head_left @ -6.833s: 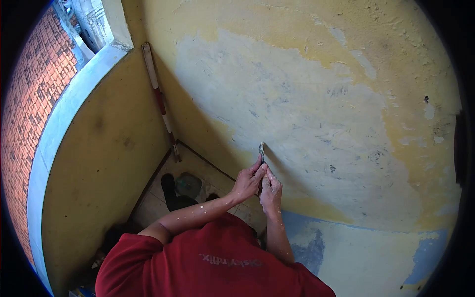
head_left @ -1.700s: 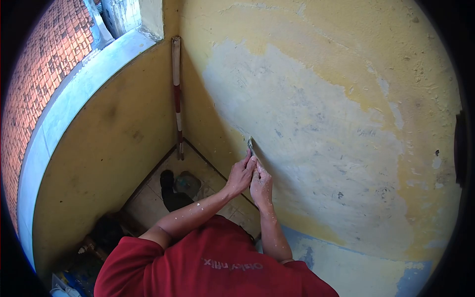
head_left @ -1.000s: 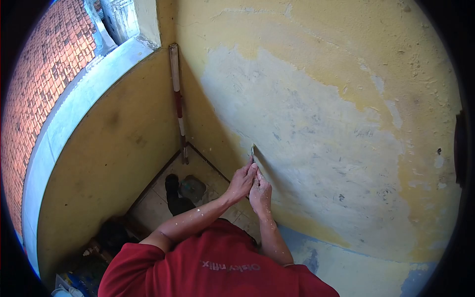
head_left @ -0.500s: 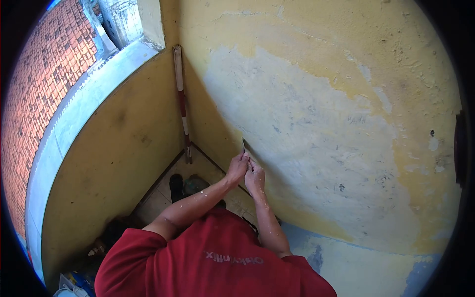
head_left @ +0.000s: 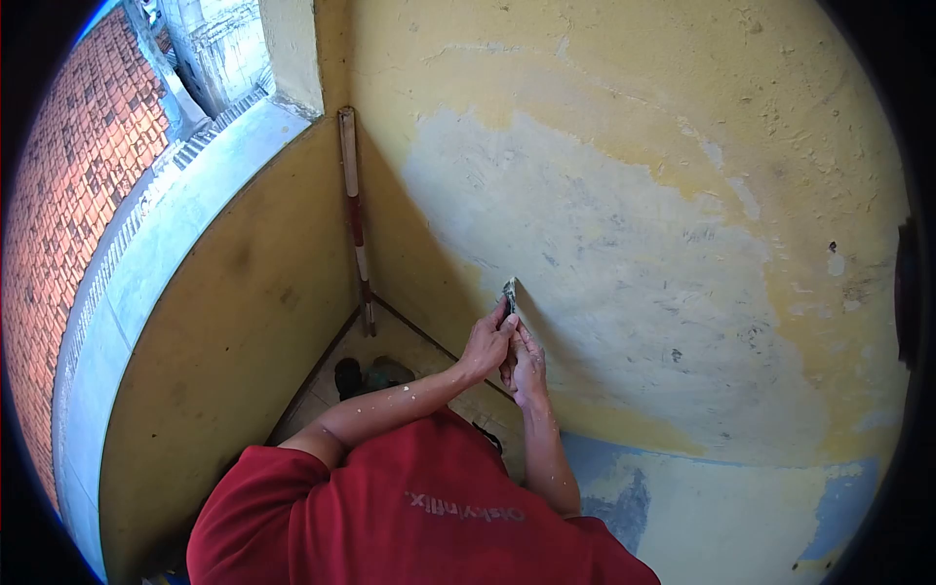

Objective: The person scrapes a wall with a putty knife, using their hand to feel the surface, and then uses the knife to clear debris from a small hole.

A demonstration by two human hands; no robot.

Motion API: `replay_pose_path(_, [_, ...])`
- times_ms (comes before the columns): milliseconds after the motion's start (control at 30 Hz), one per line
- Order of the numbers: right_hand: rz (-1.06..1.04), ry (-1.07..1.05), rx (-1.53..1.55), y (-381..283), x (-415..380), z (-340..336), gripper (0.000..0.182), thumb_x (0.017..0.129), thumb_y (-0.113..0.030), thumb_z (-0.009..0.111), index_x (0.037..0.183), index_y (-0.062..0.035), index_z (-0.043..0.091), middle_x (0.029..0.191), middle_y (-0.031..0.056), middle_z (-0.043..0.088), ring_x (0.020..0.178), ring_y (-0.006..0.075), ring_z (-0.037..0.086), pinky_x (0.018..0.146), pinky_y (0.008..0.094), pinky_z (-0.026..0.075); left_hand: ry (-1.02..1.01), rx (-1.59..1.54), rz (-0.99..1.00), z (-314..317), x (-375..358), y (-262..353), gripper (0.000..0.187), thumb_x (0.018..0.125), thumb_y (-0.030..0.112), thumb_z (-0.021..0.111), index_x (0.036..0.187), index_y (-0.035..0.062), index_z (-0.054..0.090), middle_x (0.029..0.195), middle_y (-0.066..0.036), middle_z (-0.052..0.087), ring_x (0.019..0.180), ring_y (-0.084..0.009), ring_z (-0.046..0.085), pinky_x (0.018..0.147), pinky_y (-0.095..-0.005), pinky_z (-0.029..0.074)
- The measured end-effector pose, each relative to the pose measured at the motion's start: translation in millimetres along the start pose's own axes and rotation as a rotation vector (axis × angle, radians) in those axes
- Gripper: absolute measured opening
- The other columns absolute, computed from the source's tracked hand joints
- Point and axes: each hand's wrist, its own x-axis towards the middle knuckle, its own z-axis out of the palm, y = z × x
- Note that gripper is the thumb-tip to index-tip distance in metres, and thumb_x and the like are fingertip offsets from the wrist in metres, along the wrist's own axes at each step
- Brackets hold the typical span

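Observation:
A small scraper (head_left: 510, 291) with a pale-tipped blade and dark handle points up against the wall. My left hand (head_left: 487, 346) comes in from the left, its thumb and fingers closed on the handle. Just below and to the right, my right hand (head_left: 527, 367) is also closed around the lower handle, which is mostly hidden by the fingers. Around the blade is a large whitish bare patch (head_left: 604, 263) in the yellow-painted wall (head_left: 624, 58), with worn, peeling paint edges. White flecks dot both forearms.
A red-and-white pole (head_left: 350, 175) leans upright in the corner. To the left runs a low yellow wall (head_left: 214, 322) topped by a pale ledge (head_left: 127, 302), with a tiled roof (head_left: 78, 185) outside. Dark objects (head_left: 348, 377) are on the tiled floor below.
Both hands have moved right along the wall with the scraper. Its blade now shows more fully, over the whitish patch instead of near its yellow left edge.

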Motion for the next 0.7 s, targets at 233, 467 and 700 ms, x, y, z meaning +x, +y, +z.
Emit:
replay_pose_path(233, [-0.069,0.173,-0.288,-10,-2,13,0.034,0.099,-0.029,0.044,0.126,-0.0119,0.054,0.054,-0.008,0.039,0.036,0.0027,0.031,0.032,0.0212,0.024,-0.042,0.021,-0.067,-2,8,-9,0.046,0.097,0.018,0.045,0.141,0.0062,0.036,0.072,0.005,0.049,0.061,-0.0046,0.043,0.055,-0.0213,0.04])
replay_pose_path(467, [-0.144,0.255,-0.444,0,2,26,0.036,0.098,-0.019,0.043,0.128,-0.0014,0.052,0.106,0.009,0.065,0.092,0.012,0.055,0.08,0.0277,0.045,0.021,-0.051,-0.119,-13,9,2,0.039,0.096,0.018,0.048,0.131,0.0018,0.048,0.073,0.005,0.05,0.065,-0.0051,0.04,0.056,-0.0229,0.038])
replay_pose_path(700, [0.05,0.261,-0.417,-15,-4,28,0.037,0.099,-0.023,0.045,0.13,-0.0046,0.052,0.097,0.0059,0.064,0.082,0.0104,0.054,0.071,0.0258,0.045,-0.024,-0.142,-0.236,-11,3,15,0.039,0.096,0.017,0.049,0.133,0.0042,0.048,0.073,0.005,0.049,0.063,-0.0045,0.04,0.053,-0.0221,0.036])
